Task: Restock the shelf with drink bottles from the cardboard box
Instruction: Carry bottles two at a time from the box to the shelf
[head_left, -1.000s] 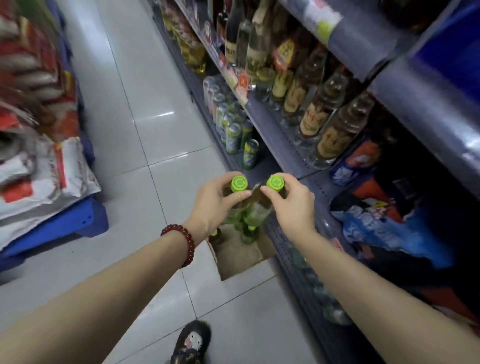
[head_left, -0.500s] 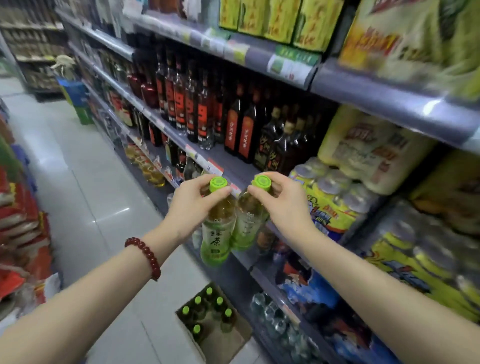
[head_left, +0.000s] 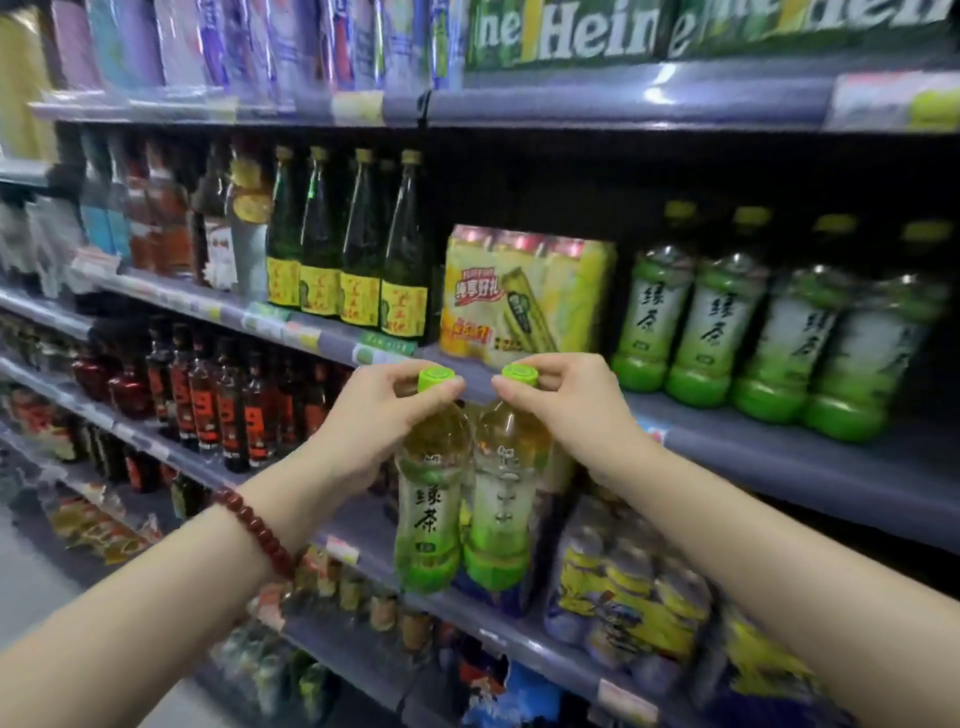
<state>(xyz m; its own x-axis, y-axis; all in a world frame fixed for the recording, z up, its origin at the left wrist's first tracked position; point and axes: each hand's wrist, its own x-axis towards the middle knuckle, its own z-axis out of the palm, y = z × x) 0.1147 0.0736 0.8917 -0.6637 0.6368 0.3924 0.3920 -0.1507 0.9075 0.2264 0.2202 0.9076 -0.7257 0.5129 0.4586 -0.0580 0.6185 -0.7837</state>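
Head view, left hand (head_left: 374, 421) and right hand (head_left: 576, 410) pinching two bottles (head_left: 470, 499), shelf (head_left: 779, 447) behind

Your left hand (head_left: 374, 421) pinches the green cap of the left bottle (head_left: 428, 499), and your right hand (head_left: 566, 410) pinches the cap of the right bottle (head_left: 506, 499). Both bottles hang upright, side by side and touching, in front of the shelf (head_left: 779, 452). On that shelf to your right stands a row of matching green tea bottles (head_left: 727, 322), with a yellow pack (head_left: 524, 291) just left of them. A red bracelet (head_left: 260, 530) circles your left wrist.
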